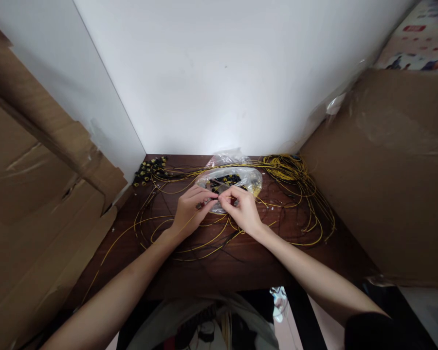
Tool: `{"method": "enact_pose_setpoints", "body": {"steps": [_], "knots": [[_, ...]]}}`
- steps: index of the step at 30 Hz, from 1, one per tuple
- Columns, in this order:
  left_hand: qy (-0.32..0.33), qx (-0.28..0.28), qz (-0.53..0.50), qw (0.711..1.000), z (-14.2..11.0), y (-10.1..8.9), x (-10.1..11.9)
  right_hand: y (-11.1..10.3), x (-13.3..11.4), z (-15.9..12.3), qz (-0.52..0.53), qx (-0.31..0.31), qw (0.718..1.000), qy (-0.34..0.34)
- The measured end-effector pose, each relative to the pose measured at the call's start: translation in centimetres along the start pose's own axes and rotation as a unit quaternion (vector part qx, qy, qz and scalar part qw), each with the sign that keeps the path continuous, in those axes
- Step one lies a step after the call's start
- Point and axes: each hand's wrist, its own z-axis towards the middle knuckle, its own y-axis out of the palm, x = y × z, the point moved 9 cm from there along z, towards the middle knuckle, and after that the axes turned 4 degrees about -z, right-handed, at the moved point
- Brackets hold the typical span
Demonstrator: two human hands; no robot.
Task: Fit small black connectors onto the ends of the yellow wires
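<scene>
My left hand [191, 210] is closed in a pinch, with a thin yellow wire [188, 223] running over its palm towards the fingertips. A tiny dark piece [215, 197] shows at the tips of its thumb and forefinger. Fingertip to fingertip with it, my right hand [242, 208] is also pinched; what it grips is too small to make out. Just behind both hands lies an open clear plastic bag [254, 178] holding many small black connectors [224, 182]. Loose yellow and black wires [215, 240] curve over the brown tabletop beneath my wrists.
At the back left sits a pile of black-and-yellow connectors [148, 171] on wire ends. Bundled yellow wires [285, 167] lie at the back right. Cardboard boxes stand left [40, 194] and right [387, 184], and a white panel [219, 87] rises behind the tabletop [222, 277].
</scene>
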Motion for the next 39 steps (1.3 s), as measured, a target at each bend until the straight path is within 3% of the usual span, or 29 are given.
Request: {"method": "enact_pose_setpoints", "body": {"steps": [10, 19, 30, 34, 39], "knots": [[-0.075, 0.027, 0.001, 0.997, 0.1, -0.6, -1.2, -0.5, 0.5, 0.4, -0.003, 0.008, 1.0, 0.014], [-0.069, -0.008, -0.02, 0.997, 0.0, 0.1, -1.0, 0.2, 0.3, 0.2, 0.001, -0.018, 1.0, 0.006], [-0.246, 0.053, -0.134, 0.958, -0.9, -0.3, -4.4, -0.4, 0.5, 0.5, 0.007, -0.005, 1.0, 0.006], [-0.256, 0.058, -0.153, 0.953, -1.1, -0.2, -4.6, 0.4, 0.3, 0.3, -0.004, -0.035, 0.999, -0.006], [-0.247, 0.021, -0.145, 0.958, -1.0, 0.5, -4.1, 1.5, 0.0, -0.1, -0.007, -0.069, 0.997, -0.019]]}}
